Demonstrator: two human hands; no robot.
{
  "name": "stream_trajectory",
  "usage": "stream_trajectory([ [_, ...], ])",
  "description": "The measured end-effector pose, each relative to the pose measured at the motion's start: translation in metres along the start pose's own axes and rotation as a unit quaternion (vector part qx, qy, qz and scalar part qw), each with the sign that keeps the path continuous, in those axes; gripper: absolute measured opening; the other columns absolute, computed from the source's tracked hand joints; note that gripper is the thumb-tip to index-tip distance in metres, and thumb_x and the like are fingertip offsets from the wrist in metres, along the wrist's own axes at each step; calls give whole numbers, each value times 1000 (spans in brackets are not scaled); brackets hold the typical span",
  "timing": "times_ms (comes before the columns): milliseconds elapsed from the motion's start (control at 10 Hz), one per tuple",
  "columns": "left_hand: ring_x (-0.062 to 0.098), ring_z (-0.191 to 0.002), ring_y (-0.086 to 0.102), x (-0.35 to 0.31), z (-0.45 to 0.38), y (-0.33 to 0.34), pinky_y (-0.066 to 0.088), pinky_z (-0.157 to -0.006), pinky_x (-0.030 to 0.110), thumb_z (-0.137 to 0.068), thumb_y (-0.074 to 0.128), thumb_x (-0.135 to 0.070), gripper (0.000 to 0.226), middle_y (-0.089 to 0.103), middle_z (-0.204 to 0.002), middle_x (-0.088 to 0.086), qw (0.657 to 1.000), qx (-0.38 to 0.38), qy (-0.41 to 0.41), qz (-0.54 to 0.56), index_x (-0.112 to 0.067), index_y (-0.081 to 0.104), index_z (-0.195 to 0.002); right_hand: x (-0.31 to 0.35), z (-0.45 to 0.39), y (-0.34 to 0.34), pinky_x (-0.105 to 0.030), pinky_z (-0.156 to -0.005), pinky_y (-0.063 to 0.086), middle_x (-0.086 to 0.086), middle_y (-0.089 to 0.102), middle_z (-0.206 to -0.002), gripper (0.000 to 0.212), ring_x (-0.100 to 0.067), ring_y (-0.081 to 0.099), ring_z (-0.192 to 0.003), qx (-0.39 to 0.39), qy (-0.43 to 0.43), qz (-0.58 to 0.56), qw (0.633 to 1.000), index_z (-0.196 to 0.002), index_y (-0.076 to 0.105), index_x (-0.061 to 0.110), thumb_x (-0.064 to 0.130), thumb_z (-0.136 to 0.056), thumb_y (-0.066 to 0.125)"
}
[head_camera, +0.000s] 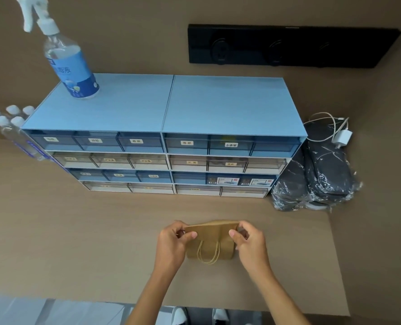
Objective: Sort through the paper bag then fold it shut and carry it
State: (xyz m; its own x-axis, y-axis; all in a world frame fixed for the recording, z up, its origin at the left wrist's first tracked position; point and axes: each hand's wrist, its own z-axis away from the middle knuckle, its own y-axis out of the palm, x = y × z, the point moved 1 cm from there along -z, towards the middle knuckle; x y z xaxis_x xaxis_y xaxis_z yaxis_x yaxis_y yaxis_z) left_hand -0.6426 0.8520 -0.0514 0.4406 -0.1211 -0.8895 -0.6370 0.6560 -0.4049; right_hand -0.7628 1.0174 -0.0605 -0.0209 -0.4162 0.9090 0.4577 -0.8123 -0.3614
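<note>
My paper bag [210,240] stands on the worktop [77,231], in front of the drawer organizer [166,141] and well clear of it. Both hands are clamped on its top edge — my left hand [173,242] pinches the left corner, my right hand [248,242] the right corner, thumbs on my side of the paper. That top edge runs left to right between them, so neither hand is nearer. The twine handles [207,254] hang down the face toward me. I judge the fold is under way. Bare worktop lies on every side of the bag — the wrapped dark slippers [316,179] beside the organizer sit well apart.
</note>
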Motion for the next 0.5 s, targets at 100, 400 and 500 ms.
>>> stream_trajectory([
  [100,9,-52,41,-2,-2,0,35,-51,21,-73,80,-6,20,48,-54,-8,1000,7,6,-8,-10,63,-64,-2,1,1,-49,-63,53,0,56,-66,10,-16,48,-59,-10,2,-4,1000,-78,63,7,2,-86,65],
  [400,15,-78,55,-14,0,-7,44,-68,24,-73,81,-17,21,63,-80,-5,998,35,18,-51,-28,72,-89,0,7,-3,-37,-67,55,16,54,-72,39,-14,52,-63,10,13,-17,1000,-118,65,29,9,-85,69],
  [500,13,-108,45,-22,7,-12,41,-92,30,-73,82,-28,41,61,-112,-15,994,29,84,-67,-32,66,-111,9,11,-8,-26,-69,51,22,54,-105,62,-10,48,-64,18,-23,-8,1000,-133,49,40,17,-82,75],
])
